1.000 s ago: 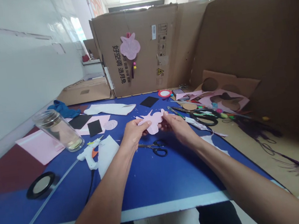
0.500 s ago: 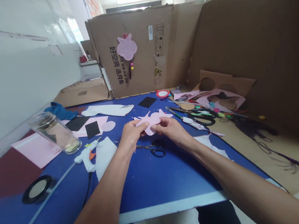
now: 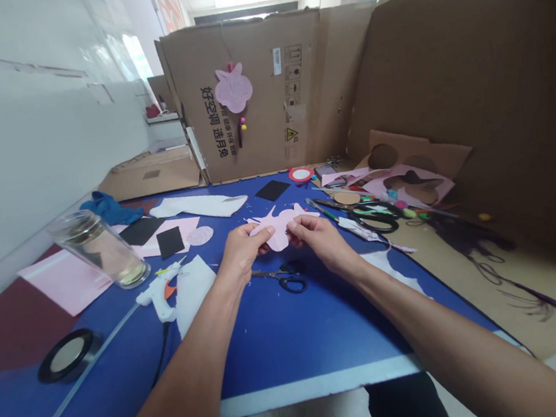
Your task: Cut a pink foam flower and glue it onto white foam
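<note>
A pink flower-shaped cutout (image 3: 277, 234) is held up over the blue table (image 3: 273, 343) between both hands. My left hand (image 3: 242, 249) pinches its left side, thumb on top. On its right side my right hand (image 3: 316, 234) closes thumb and fingers on the edge. Thin pointed strips stick out at the cutout's far side; whether they belong to it I cannot tell. Just below the hands lies a pair of black-handled scissors (image 3: 289, 279). A similar pink flower piece (image 3: 233, 90) hangs on the cardboard panel (image 3: 261, 147) ahead.
At left are a glue gun (image 3: 158, 294) with its cord, a tilted-looking glass (image 3: 107, 251), a roll of black tape (image 3: 68, 355) and pink sheets (image 3: 65, 279). At right lie large scissors (image 3: 374, 219), pens, pink scraps (image 3: 436, 187) and a cardboard wall (image 3: 437, 70).
The right thumb and fingers have shifted slightly up along the cutout's right edge, uncovering more of its lower lobe. My left hand keeps its grip. The view has shifted slightly.
</note>
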Demonstrator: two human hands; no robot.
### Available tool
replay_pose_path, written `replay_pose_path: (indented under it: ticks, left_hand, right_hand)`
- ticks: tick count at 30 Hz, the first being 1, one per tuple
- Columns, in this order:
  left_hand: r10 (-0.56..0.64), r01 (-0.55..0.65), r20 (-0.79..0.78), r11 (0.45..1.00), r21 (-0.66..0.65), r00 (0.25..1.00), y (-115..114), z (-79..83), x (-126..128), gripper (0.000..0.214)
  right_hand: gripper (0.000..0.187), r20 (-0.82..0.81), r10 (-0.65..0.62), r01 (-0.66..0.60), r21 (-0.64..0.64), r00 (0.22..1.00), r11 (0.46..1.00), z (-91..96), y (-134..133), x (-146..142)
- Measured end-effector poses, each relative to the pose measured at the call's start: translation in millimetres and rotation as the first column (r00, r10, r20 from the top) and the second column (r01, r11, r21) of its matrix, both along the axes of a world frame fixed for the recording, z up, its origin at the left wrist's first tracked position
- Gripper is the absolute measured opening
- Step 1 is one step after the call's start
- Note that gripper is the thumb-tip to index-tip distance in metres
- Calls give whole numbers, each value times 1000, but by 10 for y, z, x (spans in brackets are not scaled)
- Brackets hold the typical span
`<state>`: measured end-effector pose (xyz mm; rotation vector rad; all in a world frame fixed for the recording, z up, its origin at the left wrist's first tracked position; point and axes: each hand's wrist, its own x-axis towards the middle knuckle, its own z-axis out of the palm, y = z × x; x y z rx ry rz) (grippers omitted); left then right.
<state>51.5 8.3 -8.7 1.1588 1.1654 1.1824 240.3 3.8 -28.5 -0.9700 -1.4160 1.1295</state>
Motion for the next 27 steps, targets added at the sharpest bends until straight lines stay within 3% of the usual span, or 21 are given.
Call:
replay_pose_path:
  ticks: [6, 14, 20, 24, 27]
  left_hand:
    - [-12, 12, 5, 996, -90, 1000, -25, 50, 3, 31]
    - [25, -11, 106, 992, -129, 994, 7, 78, -65, 59]
    - [-89, 93, 36, 988, -127, 995, -36, 45, -47, 40]
    - [-49, 53, 30, 987, -152, 998, -51, 58, -23, 30]
    - [45, -35, 56, 984, -173, 997, -31, 90, -36, 22]
  right_hand:
    - [42, 12, -9, 9, 1, 1000, 1000, 16, 19, 40]
    - [41, 41, 51, -50, -19, 998, 999, 6, -8, 33]
    - [43, 73, 63, -61, -26, 995, 998, -5, -23, 23]
    - [43, 111, 44, -43, -16, 993, 999, -11, -16, 25]
    - [39, 164, 10, -10, 3, 986, 1000, -17, -19, 37]
